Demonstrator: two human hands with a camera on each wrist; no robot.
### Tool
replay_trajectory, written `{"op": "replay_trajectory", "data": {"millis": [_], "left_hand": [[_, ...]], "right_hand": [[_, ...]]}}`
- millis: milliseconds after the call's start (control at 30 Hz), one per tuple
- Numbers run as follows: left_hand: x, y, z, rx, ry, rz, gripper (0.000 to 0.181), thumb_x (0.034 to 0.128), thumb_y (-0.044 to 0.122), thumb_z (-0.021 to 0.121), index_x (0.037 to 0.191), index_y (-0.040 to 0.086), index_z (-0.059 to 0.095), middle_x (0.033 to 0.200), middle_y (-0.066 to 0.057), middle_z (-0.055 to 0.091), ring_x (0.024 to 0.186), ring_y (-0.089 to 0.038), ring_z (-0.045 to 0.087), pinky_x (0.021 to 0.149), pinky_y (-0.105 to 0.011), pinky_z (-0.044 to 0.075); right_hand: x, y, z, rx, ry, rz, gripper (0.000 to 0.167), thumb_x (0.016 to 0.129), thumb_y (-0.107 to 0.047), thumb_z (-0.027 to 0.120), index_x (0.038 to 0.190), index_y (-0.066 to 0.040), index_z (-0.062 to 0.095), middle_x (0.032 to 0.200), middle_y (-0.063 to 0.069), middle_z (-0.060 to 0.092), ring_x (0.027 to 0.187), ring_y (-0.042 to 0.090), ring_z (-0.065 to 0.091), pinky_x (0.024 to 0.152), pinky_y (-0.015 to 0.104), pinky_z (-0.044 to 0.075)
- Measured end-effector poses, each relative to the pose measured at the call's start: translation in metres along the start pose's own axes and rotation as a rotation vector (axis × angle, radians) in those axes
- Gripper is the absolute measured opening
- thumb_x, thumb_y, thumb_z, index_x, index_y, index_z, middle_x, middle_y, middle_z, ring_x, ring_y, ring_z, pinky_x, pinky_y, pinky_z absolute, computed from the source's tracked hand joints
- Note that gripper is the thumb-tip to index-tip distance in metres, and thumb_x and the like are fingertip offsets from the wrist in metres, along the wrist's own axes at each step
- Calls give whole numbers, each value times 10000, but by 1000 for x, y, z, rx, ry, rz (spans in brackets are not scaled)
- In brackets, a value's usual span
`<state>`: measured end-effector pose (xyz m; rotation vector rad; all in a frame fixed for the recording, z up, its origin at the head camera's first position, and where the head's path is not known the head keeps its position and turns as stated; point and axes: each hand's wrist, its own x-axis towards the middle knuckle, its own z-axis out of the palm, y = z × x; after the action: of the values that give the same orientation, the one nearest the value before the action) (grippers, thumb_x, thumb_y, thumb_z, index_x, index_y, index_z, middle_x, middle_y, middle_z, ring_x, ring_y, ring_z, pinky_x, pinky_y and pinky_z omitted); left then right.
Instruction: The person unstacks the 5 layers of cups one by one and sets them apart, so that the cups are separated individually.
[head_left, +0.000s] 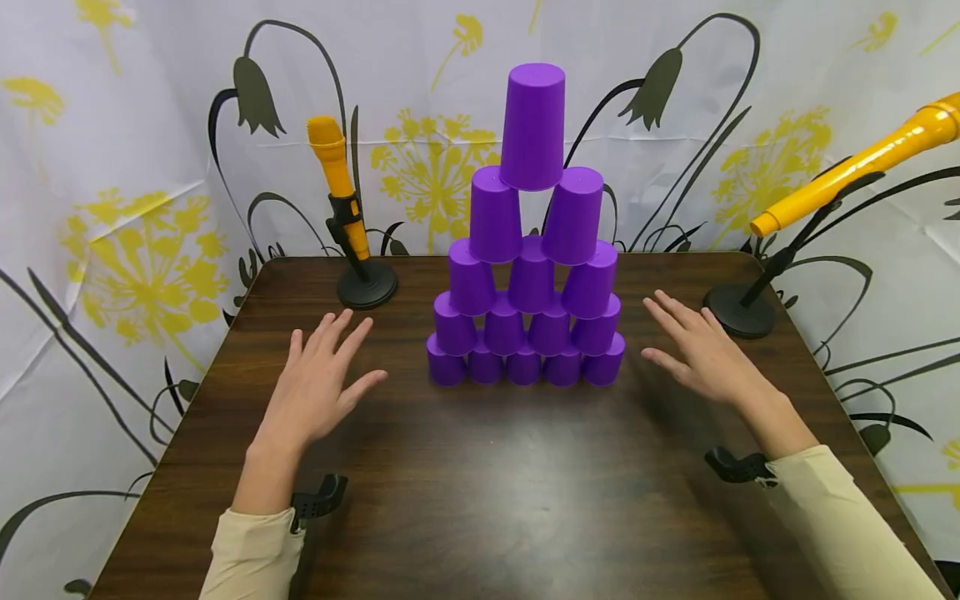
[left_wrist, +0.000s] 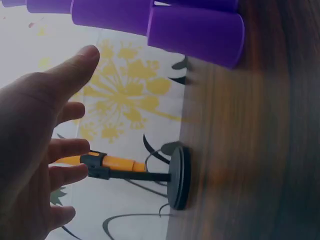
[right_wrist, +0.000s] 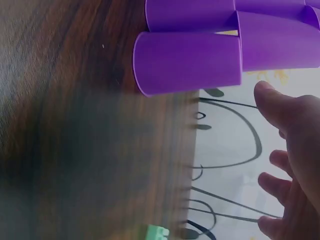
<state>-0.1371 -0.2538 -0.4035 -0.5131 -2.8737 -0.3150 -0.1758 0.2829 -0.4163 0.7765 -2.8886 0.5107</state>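
A pyramid of upside-down purple cups (head_left: 532, 275) stands on the dark wooden table, narrowing from a bottom row of several to a single top cup (head_left: 533, 125). To its left, my left hand (head_left: 311, 387) hovers with its fingers spread, touching nothing. My right hand (head_left: 705, 354) is held beside the pyramid's right side, fingers extended, also holding nothing. In the left wrist view, a bottom-row cup (left_wrist: 196, 35) shows beyond the thumb, apart from it. The right wrist view likewise has a gap between the thumb and the nearest cups (right_wrist: 190, 62).
An orange microphone (head_left: 337, 183) on a black stand (head_left: 367, 286) is at the back left. Another orange microphone (head_left: 855, 171) on its stand (head_left: 741, 311) is at the back right. A flowered curtain (head_left: 435, 50) hangs behind the table (head_left: 495, 500). A small green piece (right_wrist: 157, 233) shows in the right wrist view.
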Motion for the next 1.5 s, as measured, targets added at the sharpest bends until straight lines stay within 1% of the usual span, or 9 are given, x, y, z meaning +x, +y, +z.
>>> {"op": "replay_trajectory", "data": {"millis": [233, 367, 500, 667, 800, 967, 1100, 1333, 1500], "left_hand": [[21, 12, -16, -286, 187, 90, 706, 909, 375, 697, 1523, 248, 372, 1520, -51, 393, 1384, -302, 360, 1103, -576, 275], [47, 33, -46, -463, 325, 166, 651, 888, 211, 736, 1475, 213, 454, 1411, -48, 503, 1285, -250, 465, 1039, -481, 387], [73, 70, -84, -590, 404, 237, 594, 873, 103, 723, 1426, 130, 507, 1335, -76, 565, 1208, -247, 535, 984, -476, 419], [100, 122, -135, -720, 336, 266, 578, 896, 51, 657, 1438, 32, 459, 1364, -140, 555, 1238, -252, 543, 1038, -465, 408], [128, 143, -154, -818, 222, 255, 613, 923, 95, 631, 1483, 35, 389, 1420, -138, 505, 1271, -224, 513, 1071, -400, 380], [166, 147, -150, -924, 146, 244, 696, 903, 187, 673, 1519, 133, 354, 1446, -39, 486, 1271, -178, 505, 1067, -366, 363], [185, 152, -147, -964, 125, 265, 729, 868, 226, 718, 1511, 188, 375, 1401, -6, 515, 1214, -154, 532, 1024, -357, 379], [193, 166, -149, -1004, 92, 248, 706, 842, 193, 753, 1464, 147, 424, 1248, -56, 570, 1087, -204, 571, 909, -339, 432], [195, 167, -146, -987, 104, 249, 676, 850, 154, 747, 1447, 119, 433, 1161, -78, 590, 1035, -221, 587, 899, -333, 431]], "right_hand": [[3, -2, 24, 247, -65, 59, 824, 924, -355, 683, 1573, -156, 215, 1569, 180, 276, 1400, 404, 302, 1085, 636, 248], [5, -3, 45, 377, -62, 89, 893, 890, -309, 736, 1571, -106, 195, 1542, 215, 310, 1384, 416, 326, 1056, 632, 303], [6, -5, 63, 478, -11, 101, 948, 836, -238, 798, 1558, -58, 212, 1487, 241, 391, 1339, 445, 389, 1041, 638, 320], [7, -7, 78, 522, 33, 133, 949, 804, -227, 828, 1555, -118, 258, 1441, 220, 461, 1291, 431, 456, 1045, 617, 333], [7, -11, 86, 539, 56, 162, 887, 805, -232, 827, 1532, -161, 324, 1384, 188, 525, 1247, 397, 508, 1018, 594, 378], [7, -14, 91, 535, 100, 161, 813, 805, -207, 827, 1490, -137, 393, 1305, 167, 584, 1187, 375, 556, 981, 570, 425], [9, -15, 94, 520, 128, 150, 765, 799, -194, 832, 1450, -107, 442, 1268, 153, 610, 1165, 353, 575, 973, 546, 439], [8, -15, 94, 523, 140, 162, 659, 829, -199, 805, 1401, -89, 497, 1255, 147, 622, 1166, 331, 575, 990, 529, 428], [6, -14, 94, 511, 137, 178, 614, 858, -228, 776, 1391, -85, 508, 1258, 149, 621, 1175, 333, 568, 1005, 533, 408]]}}
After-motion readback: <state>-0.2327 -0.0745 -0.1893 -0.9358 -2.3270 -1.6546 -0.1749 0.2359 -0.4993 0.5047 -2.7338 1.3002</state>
